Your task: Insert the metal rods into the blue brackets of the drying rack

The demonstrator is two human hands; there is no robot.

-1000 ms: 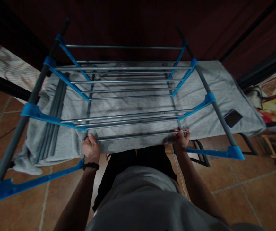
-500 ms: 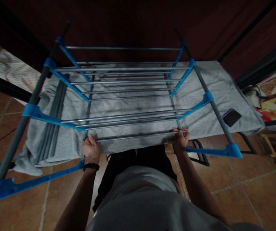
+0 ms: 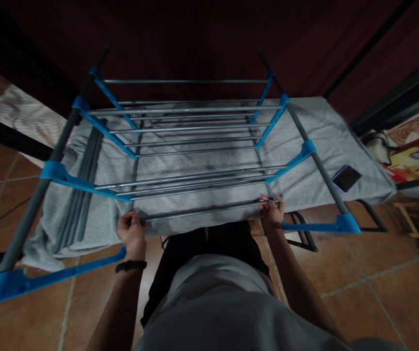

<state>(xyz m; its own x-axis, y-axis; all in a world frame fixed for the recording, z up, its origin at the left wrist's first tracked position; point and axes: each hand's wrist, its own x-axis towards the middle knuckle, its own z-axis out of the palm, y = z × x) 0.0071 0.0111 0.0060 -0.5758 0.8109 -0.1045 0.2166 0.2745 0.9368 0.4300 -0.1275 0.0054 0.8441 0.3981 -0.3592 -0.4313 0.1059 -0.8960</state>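
While right hand (image 3: pixel 273 213) pinches rod (image 3: pixel 205 211), curled left hand (image 3: pixel 132 234) has shifted outward, hold unclear

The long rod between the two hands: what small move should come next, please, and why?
Probably, steady the left end of the long rod with the left hand: the right hand pinches the right end, while the left hand is beside its end with an unclear grip.
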